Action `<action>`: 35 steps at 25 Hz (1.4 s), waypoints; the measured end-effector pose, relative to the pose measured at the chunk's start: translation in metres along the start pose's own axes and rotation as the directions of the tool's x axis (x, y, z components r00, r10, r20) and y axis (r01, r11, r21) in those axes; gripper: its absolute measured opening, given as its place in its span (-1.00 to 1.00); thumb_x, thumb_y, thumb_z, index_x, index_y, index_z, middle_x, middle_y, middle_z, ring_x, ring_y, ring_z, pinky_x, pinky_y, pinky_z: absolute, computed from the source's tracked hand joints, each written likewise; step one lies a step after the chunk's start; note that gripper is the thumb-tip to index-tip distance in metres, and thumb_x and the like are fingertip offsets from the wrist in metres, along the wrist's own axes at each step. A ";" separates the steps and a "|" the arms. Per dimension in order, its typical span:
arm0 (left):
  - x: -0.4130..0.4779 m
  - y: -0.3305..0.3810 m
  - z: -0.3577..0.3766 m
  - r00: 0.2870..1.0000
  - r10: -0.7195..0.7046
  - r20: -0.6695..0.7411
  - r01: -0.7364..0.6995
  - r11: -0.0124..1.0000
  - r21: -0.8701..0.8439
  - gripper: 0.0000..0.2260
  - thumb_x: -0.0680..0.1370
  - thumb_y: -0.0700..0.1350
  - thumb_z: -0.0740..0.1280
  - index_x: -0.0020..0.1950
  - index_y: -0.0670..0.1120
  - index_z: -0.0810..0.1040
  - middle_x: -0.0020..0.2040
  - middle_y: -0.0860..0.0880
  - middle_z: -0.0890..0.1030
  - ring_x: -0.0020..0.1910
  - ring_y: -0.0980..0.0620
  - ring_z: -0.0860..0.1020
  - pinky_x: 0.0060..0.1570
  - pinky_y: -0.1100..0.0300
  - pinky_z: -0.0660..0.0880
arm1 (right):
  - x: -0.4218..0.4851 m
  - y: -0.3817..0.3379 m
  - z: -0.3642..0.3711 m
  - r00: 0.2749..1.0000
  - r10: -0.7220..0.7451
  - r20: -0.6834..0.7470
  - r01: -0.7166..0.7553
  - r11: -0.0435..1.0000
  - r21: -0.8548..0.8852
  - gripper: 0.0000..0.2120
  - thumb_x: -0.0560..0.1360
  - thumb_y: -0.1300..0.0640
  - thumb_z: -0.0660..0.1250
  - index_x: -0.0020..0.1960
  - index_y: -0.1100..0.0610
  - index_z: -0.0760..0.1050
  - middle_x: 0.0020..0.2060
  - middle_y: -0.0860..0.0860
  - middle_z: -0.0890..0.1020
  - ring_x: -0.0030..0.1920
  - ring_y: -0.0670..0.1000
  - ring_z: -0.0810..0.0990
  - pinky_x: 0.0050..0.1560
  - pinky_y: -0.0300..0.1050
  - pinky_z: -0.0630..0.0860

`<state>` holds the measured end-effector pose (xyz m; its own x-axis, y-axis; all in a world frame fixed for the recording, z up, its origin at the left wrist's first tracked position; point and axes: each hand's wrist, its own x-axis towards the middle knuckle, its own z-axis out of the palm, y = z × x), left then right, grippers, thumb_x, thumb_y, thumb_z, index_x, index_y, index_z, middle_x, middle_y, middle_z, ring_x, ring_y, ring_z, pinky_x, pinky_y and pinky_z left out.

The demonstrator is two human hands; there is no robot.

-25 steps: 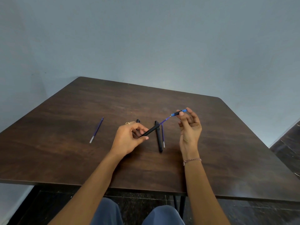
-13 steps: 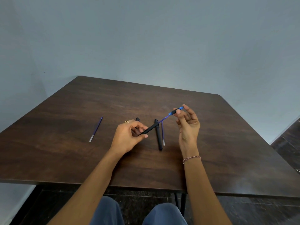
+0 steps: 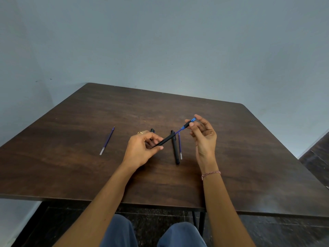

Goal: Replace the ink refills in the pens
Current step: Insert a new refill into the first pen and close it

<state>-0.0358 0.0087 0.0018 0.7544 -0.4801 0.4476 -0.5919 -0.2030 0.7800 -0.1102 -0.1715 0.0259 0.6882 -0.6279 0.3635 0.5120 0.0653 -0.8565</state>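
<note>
Bridging barrel (image 3: 164,141) and tip (image 3: 188,123), refill (image 3: 178,132) may bend if off-axis; left grip (image 3: 141,150) clamps barrel, right grip (image 3: 204,139) pinches tip.

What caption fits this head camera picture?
Left hand holds a black pen barrel; right hand pinches its blue tip, purple refill showing between.

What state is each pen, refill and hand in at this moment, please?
Left hand: grips the black barrel.
Right hand: pinches the blue-tipped front piece.
Held refill: partly exposed between barrel and front piece.
Second black pen: lying flat, untouched.
Refill beside it: lying loose.
Left refill: lying loose, apart.
Third pen: mostly hidden behind the left hand.
</note>
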 end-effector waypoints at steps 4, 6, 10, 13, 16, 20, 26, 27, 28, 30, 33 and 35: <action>0.000 -0.001 0.000 1.000 0.020 -0.012 -0.020 1.000 -0.014 -0.67 0.32 -0.20 0.56 -0.12 0.19 0.58 -0.20 0.12 0.57 -0.19 0.21 0.55 -0.20 0.38 0.52 | -0.001 0.004 0.001 0.994 0.024 0.108 -0.013 0.995 -0.103 -0.74 0.43 0.30 0.41 0.07 0.05 0.59 -0.13 0.03 0.73 -0.03 -0.02 0.69 -0.10 -0.27 0.57; 0.000 -0.002 0.001 1.000 0.023 -0.018 -0.023 1.000 -0.011 -0.66 0.31 -0.20 0.56 -0.13 0.20 0.57 -0.21 0.13 0.57 -0.20 0.20 0.55 -0.21 0.37 0.51 | -0.001 0.005 0.002 0.990 0.047 0.131 -0.027 0.988 -0.151 -0.73 0.42 0.27 0.43 0.07 0.03 0.59 -0.12 0.01 0.73 -0.01 -0.02 0.69 -0.05 -0.24 0.58; 0.001 -0.003 0.001 1.000 0.019 -0.022 -0.019 1.000 -0.006 -0.66 0.31 -0.20 0.56 -0.13 0.20 0.58 -0.22 0.12 0.57 -0.21 0.20 0.55 -0.21 0.34 0.53 | -0.001 0.005 0.002 0.992 0.052 0.114 -0.033 0.986 -0.164 -0.75 0.36 0.24 0.48 0.01 0.05 0.62 -0.16 -0.02 0.72 -0.05 -0.03 0.68 0.03 -0.15 0.60; 0.001 -0.003 0.001 1.000 0.022 -0.018 -0.022 1.000 -0.004 -0.65 0.31 -0.20 0.56 -0.13 0.22 0.57 -0.21 0.13 0.57 -0.20 0.22 0.55 -0.19 0.35 0.53 | -0.001 0.005 0.003 0.993 0.053 0.104 -0.035 0.985 -0.170 -0.77 0.36 0.26 0.48 -0.01 0.07 0.61 -0.16 -0.04 0.71 -0.07 -0.05 0.68 -0.01 -0.17 0.60; 0.000 -0.003 0.000 0.999 0.028 -0.017 -0.028 1.000 0.000 -0.66 0.31 -0.20 0.56 -0.13 0.21 0.57 -0.21 0.13 0.57 -0.19 0.22 0.55 -0.19 0.36 0.52 | -0.001 0.007 0.002 0.991 0.051 0.124 -0.027 0.983 -0.182 -0.76 0.41 0.31 0.43 0.02 0.07 0.60 -0.14 -0.01 0.71 -0.05 -0.04 0.68 -0.04 -0.21 0.59; 0.001 -0.004 0.000 0.999 0.034 -0.022 -0.034 0.999 0.004 -0.68 0.31 -0.20 0.56 -0.12 0.17 0.58 -0.22 0.13 0.57 -0.20 0.21 0.55 -0.19 0.36 0.52 | -0.001 0.007 0.000 0.985 0.056 0.160 -0.027 0.984 -0.178 -0.72 0.45 0.37 0.36 0.06 0.06 0.60 -0.14 0.01 0.73 -0.02 -0.02 0.68 0.00 -0.21 0.59; 0.000 -0.002 0.000 0.999 0.026 -0.024 -0.026 1.000 0.004 -0.68 0.32 -0.19 0.56 -0.13 0.19 0.58 -0.21 0.13 0.57 -0.21 0.20 0.56 -0.21 0.35 0.53 | 0.000 0.009 -0.001 0.986 0.056 0.156 -0.023 0.979 -0.201 -0.69 0.46 0.40 0.33 0.02 0.03 0.61 -0.17 -0.03 0.73 -0.06 -0.06 0.68 -0.07 -0.27 0.58; 0.000 -0.002 -0.001 0.999 0.025 -0.025 -0.024 1.000 0.001 -0.68 0.32 -0.19 0.56 -0.13 0.19 0.58 -0.20 0.13 0.57 -0.21 0.19 0.56 -0.21 0.35 0.53 | 0.000 0.009 -0.001 0.986 0.056 0.156 -0.024 0.980 -0.199 -0.69 0.46 0.40 0.34 0.02 0.03 0.62 -0.17 -0.04 0.73 -0.07 -0.07 0.69 -0.07 -0.27 0.58; 0.000 -0.002 -0.001 0.999 0.023 -0.025 -0.023 1.000 -0.002 -0.68 0.32 -0.19 0.55 -0.13 0.19 0.59 -0.20 0.12 0.58 -0.21 0.19 0.56 -0.21 0.34 0.53 | 0.000 0.008 -0.001 0.986 0.056 0.155 -0.025 0.980 -0.196 -0.70 0.45 0.39 0.35 0.01 0.03 0.62 -0.16 -0.04 0.73 -0.07 -0.07 0.68 -0.07 -0.27 0.58; 0.000 -0.002 0.000 0.999 0.021 -0.025 -0.021 1.000 -0.001 -0.70 0.32 -0.19 0.55 -0.12 0.16 0.60 -0.20 0.12 0.58 -0.21 0.19 0.56 -0.20 0.35 0.52 | -0.001 0.008 0.000 0.987 0.058 0.150 -0.028 0.980 -0.198 -0.74 0.43 0.36 0.39 -0.03 0.03 0.63 -0.13 -0.07 0.72 -0.07 -0.09 0.68 -0.06 -0.27 0.58; 0.000 -0.002 0.000 0.999 0.024 -0.026 -0.024 1.000 -0.004 -0.70 0.32 -0.20 0.55 -0.11 0.15 0.60 -0.19 0.12 0.58 -0.20 0.20 0.56 -0.19 0.35 0.52 | -0.001 0.009 0.002 0.987 0.067 0.144 -0.033 0.973 -0.227 -0.81 0.41 0.30 0.43 -0.14 0.01 0.64 -0.07 -0.12 0.71 -0.06 -0.10 0.67 -0.05 -0.24 0.59; 0.000 -0.002 -0.001 1.000 0.021 -0.024 -0.021 1.000 -0.010 -0.70 0.32 -0.20 0.55 -0.11 0.16 0.60 -0.19 0.12 0.58 -0.19 0.21 0.56 -0.18 0.39 0.51 | -0.001 0.010 0.002 0.987 0.068 0.144 -0.033 0.971 -0.236 -0.83 0.41 0.28 0.44 -0.15 0.01 0.63 -0.05 -0.13 0.71 -0.05 -0.09 0.67 -0.03 -0.22 0.59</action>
<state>-0.0347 0.0097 0.0004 0.7483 -0.4640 0.4740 -0.6048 -0.1838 0.7749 -0.1044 -0.1687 0.0184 0.7883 -0.5039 0.3530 0.3534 -0.0987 -0.9302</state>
